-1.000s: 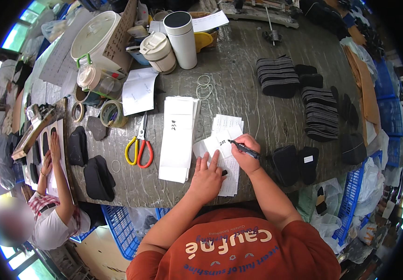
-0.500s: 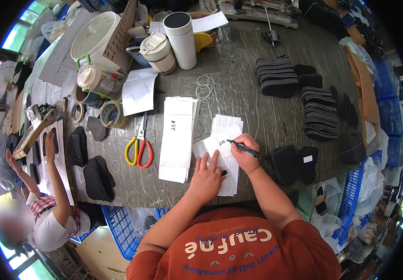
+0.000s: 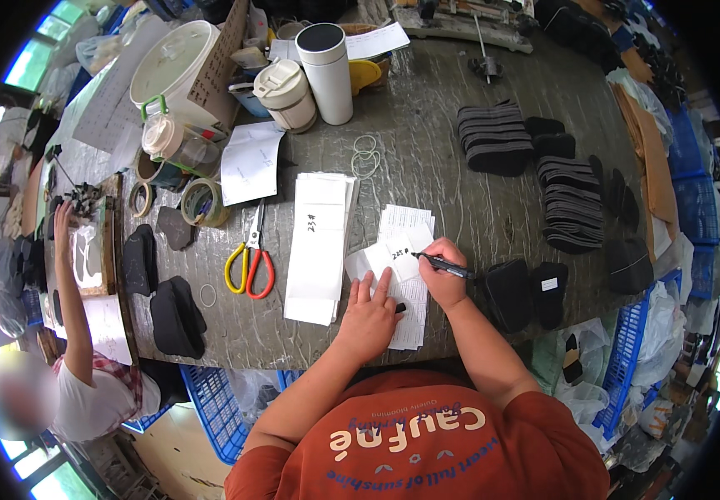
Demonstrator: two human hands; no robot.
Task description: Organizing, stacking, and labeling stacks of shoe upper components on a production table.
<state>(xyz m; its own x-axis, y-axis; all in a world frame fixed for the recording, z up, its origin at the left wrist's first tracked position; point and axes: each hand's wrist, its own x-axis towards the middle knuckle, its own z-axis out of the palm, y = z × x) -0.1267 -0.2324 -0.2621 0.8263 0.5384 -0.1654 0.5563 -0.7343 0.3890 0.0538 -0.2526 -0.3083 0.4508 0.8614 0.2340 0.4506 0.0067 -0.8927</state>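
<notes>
Right hand (image 3: 443,279) pinches a black marker (image 3: 447,267) while the left hand (image 3: 368,317) lies flat, fingers spread, on the small paper slip (image 3: 393,260), so honestly any slip could smear the ink.

The paper slip (image 3: 400,257) is partly covered by the left hand (image 3: 368,321). The pen (image 3: 443,266) is half hidden in the right hand (image 3: 443,279). The bench (image 3: 460,167) is cut off at its far edge.

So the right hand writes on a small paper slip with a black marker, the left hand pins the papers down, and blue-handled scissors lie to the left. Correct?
Not quite. In the head view the scissors have yellow and red handles, not blue. The rest holds: the right hand writes on the slip with a black marker, and the left hand pins the papers down.
</notes>
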